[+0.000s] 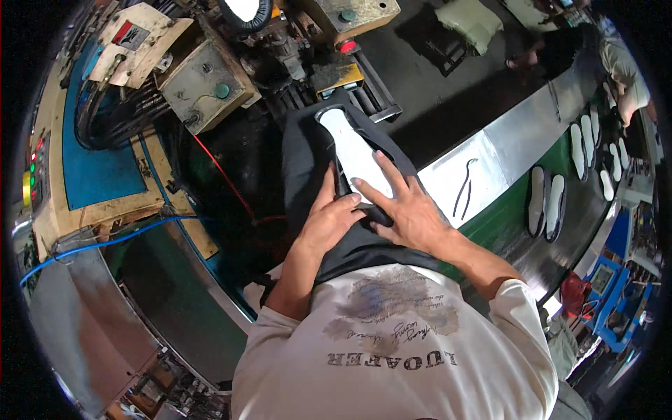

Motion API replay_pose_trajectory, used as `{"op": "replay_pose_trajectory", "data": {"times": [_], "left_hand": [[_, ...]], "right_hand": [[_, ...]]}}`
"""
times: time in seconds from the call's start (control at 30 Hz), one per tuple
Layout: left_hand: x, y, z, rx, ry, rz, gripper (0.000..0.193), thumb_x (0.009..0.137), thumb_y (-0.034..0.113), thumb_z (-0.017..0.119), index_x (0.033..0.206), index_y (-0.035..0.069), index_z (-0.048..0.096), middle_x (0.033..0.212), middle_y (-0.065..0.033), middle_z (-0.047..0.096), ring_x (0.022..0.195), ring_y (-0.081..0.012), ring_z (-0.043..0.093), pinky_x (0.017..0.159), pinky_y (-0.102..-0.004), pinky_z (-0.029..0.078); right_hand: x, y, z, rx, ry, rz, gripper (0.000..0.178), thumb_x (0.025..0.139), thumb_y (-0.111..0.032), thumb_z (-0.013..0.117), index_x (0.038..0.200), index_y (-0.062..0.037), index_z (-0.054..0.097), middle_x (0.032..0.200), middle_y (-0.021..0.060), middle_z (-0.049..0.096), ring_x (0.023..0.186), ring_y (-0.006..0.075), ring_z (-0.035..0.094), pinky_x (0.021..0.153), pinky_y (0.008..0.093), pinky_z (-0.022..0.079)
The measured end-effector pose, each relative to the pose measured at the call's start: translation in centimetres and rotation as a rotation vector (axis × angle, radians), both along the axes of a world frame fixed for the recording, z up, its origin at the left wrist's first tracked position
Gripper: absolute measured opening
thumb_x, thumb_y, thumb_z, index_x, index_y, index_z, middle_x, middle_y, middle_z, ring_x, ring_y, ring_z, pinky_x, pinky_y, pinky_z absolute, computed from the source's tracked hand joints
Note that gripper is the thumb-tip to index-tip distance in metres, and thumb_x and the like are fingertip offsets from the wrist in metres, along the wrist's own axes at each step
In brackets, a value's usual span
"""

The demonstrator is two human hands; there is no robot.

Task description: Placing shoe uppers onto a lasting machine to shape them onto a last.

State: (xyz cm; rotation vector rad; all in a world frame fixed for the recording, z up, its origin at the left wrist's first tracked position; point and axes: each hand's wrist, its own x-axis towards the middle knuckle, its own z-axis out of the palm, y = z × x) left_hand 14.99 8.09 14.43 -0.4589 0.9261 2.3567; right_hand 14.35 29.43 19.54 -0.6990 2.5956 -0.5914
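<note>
Fingers (372, 194) of the right hand (414, 215) lie open on the white sole-shaped piece (348, 148) under and ahead of them, while the left hand (327, 222) flanks it, grip unclear from my distant view, and I judge uneven pressure could skew it.

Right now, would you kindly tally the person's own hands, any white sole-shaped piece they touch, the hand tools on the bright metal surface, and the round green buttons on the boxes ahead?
Left hand and right hand: 2
White sole-shaped piece: 1
Two-handled tool: 1
Green buttons: 2
Total: 6
</note>
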Motion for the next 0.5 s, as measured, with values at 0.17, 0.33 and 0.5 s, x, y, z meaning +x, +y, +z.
{"op": "replay_pose_trajectory", "data": {"times": [0.17, 0.33, 0.5], "left_hand": [[-5.8, -2.4, -1.5, -0.691, 0.241, 0.129, 0.069, 0.106, 0.017, 0.068, 0.166, 0.002, 0.036, 0.156, -0.0173, 0.052, 0.138, -0.0299, 0.057, 0.115, -0.0445, 0.047], [-11.9, -5.3, -7.5, -1.127, 0.554, 0.180, 0.029, 0.103, 0.017, 0.070, 0.119, -0.004, 0.078, 0.115, -0.0185, 0.082, 0.112, -0.0265, 0.077, 0.099, -0.0365, 0.056], [-11.4, -3.6, -6.2, -1.344, 0.611, 0.203, 0.027, 0.103, 0.018, 0.067, 0.119, -0.001, 0.079, 0.113, -0.0209, 0.080, 0.107, -0.0312, 0.078, 0.095, -0.0383, 0.058]], "right_hand": [[0.0, 1.4, -1.8, -0.105, 0.171, 0.063, 0.090, 0.082, -0.021, 0.087, 0.162, -0.0389, 0.049, 0.174, 0.0324, 0.015, 0.106, 0.0463, 0.062, 0.089, 0.0519, 0.064], [1.1, 1.0, -1.1, -0.016, 0.063, 0.145, 0.084, 0.081, -0.022, 0.086, 0.157, -0.0419, 0.056, 0.175, 0.0305, 0.013, 0.120, 0.0482, 0.057, 0.106, 0.0552, 0.055], [0.7, 1.7, -1.7, -0.043, 0.107, 0.151, 0.080, 0.081, -0.025, 0.085, 0.155, -0.0423, 0.058, 0.173, 0.0318, 0.018, 0.120, 0.0480, 0.057, 0.101, 0.0538, 0.058]]}}
